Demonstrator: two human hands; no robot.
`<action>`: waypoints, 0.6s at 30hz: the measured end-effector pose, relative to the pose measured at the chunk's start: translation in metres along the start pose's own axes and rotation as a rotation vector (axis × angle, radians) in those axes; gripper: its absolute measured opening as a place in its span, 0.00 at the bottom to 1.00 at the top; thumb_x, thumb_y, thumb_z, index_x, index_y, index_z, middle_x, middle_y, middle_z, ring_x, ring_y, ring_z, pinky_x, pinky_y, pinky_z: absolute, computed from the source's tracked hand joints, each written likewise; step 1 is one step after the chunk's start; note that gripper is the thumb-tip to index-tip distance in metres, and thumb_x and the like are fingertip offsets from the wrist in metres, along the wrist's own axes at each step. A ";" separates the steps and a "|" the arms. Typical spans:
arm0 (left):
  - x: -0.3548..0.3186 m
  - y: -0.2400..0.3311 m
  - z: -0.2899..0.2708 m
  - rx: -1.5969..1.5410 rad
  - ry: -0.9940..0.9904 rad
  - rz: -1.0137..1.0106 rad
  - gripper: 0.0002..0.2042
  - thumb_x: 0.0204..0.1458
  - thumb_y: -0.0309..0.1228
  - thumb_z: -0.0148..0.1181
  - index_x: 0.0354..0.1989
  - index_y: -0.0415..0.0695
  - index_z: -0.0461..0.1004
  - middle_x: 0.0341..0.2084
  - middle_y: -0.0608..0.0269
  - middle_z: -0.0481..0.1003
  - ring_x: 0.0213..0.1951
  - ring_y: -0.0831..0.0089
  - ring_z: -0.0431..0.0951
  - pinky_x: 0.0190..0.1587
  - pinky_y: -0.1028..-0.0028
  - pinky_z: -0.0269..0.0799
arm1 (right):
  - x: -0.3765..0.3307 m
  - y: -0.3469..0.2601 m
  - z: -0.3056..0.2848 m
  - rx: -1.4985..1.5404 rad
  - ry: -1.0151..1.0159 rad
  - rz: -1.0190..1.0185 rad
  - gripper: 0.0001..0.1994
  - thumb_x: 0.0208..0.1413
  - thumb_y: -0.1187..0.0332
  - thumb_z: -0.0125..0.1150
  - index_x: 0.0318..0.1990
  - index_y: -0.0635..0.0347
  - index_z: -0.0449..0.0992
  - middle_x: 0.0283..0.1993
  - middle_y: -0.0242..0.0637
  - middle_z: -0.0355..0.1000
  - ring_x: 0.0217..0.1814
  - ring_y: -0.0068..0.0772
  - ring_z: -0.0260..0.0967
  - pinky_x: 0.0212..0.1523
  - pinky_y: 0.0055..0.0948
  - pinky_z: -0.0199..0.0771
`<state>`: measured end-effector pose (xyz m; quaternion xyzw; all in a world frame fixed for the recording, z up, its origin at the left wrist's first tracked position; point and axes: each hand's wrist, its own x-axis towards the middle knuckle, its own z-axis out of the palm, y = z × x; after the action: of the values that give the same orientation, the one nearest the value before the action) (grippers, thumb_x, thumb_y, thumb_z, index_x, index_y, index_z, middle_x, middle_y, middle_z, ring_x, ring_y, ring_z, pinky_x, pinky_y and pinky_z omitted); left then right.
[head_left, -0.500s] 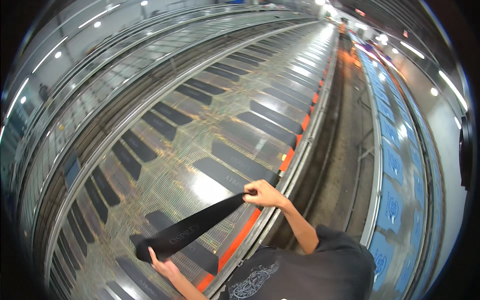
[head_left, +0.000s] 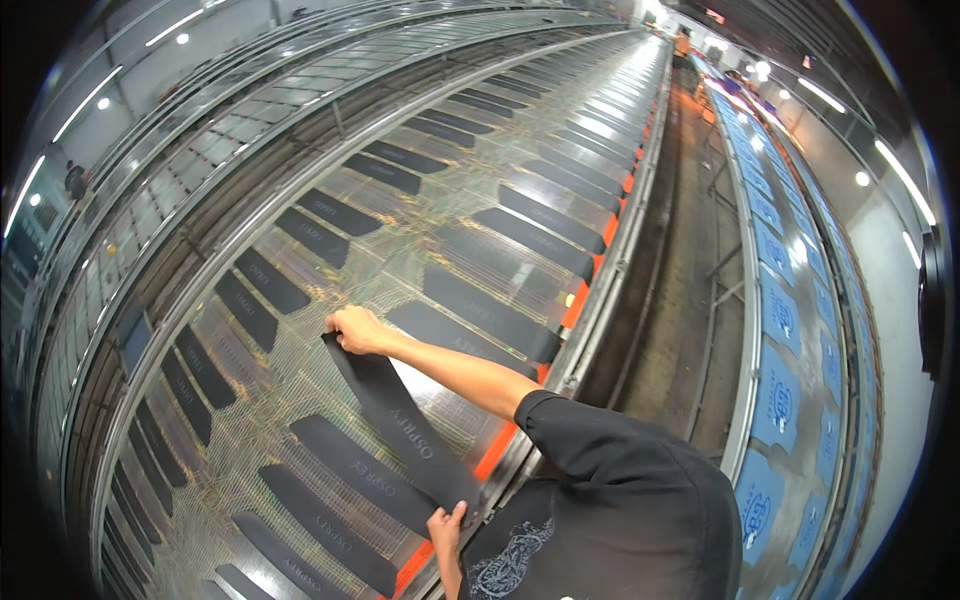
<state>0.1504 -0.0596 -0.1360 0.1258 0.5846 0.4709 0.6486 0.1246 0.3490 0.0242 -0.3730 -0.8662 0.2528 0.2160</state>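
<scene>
The right hand [head_left: 357, 330] is stretched out over the long worktop [head_left: 400, 258], its fingers closed around one end of a dark grey strip [head_left: 395, 415] with pale lettering. The strip slants down from that grip toward the worktop's orange-bordered right edge, where the left hand [head_left: 446, 522] meets its other end; thumb and fingers are at the strip's border, but I cannot tell whether they pinch it. Part of the strip overlaps, in view, a dark panel [head_left: 345, 468] lying flat near the same edge; whether the two touch is unclear. Another dark panel [head_left: 325, 530] lies just beside that one, nearer the worktop's near end. More dark pieces run in two rows, one along the left edge and one along the right, toward the far end. The orange border [head_left: 495, 453] follows the right edge. Across the aisle [head_left: 665, 350], a second table bears blue printed panels [head_left: 778, 395]. A person [head_left: 682, 46] stands far down the aisle.
</scene>
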 end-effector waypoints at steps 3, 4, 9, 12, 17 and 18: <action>0.021 0.018 0.024 0.084 -0.007 -0.027 0.09 0.49 0.26 0.63 0.33 0.32 0.72 0.28 0.53 0.78 0.26 0.69 0.79 0.29 0.73 0.76 | 0.022 0.003 0.050 0.031 -0.113 -0.015 0.14 0.44 0.72 0.59 0.43 0.55 0.76 0.38 0.46 0.75 0.45 0.50 0.71 0.46 0.42 0.71; 0.040 0.006 0.019 -0.001 -0.056 -0.069 0.09 0.50 0.27 0.62 0.34 0.33 0.73 0.28 0.54 0.78 0.25 0.69 0.78 0.28 0.73 0.75 | 0.026 -0.005 0.062 0.044 -0.053 -0.045 0.15 0.45 0.70 0.59 0.43 0.55 0.75 0.39 0.46 0.75 0.46 0.50 0.71 0.46 0.43 0.71; 0.083 -0.023 0.028 0.101 -0.014 -0.271 0.10 0.53 0.31 0.59 0.34 0.34 0.72 0.26 0.53 0.78 0.25 0.68 0.80 0.23 0.73 0.77 | -0.031 0.006 0.104 0.134 0.070 -0.082 0.20 0.49 0.64 0.58 0.50 0.58 0.71 0.48 0.47 0.72 0.51 0.50 0.69 0.52 0.42 0.68; 0.081 -0.030 0.030 0.152 0.013 -0.359 0.12 0.54 0.34 0.58 0.33 0.34 0.72 0.26 0.53 0.78 0.25 0.69 0.80 0.22 0.72 0.78 | -0.120 0.026 0.099 0.222 -0.058 0.026 0.20 0.51 0.61 0.58 0.51 0.60 0.71 0.48 0.47 0.72 0.51 0.48 0.69 0.54 0.39 0.67; 0.049 -0.009 0.036 0.393 -0.018 -0.444 0.16 0.52 0.43 0.60 0.24 0.41 0.76 0.14 0.70 0.71 0.13 0.84 0.65 0.13 0.82 0.56 | -0.301 0.110 0.073 0.191 -0.097 0.350 0.18 0.48 0.60 0.59 0.43 0.62 0.76 0.39 0.47 0.76 0.42 0.45 0.74 0.45 0.38 0.72; 0.040 -0.005 0.030 0.408 -0.059 -0.449 0.16 0.53 0.43 0.60 0.24 0.41 0.76 0.13 0.71 0.70 0.13 0.84 0.64 0.13 0.83 0.55 | -0.327 0.127 0.069 0.209 -0.079 0.389 0.18 0.47 0.60 0.59 0.44 0.62 0.75 0.38 0.46 0.76 0.40 0.45 0.74 0.44 0.39 0.73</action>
<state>0.1737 -0.0200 -0.1565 0.1347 0.6610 0.1848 0.7147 0.3590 0.1586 -0.1663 -0.4984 -0.7549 0.3923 0.1667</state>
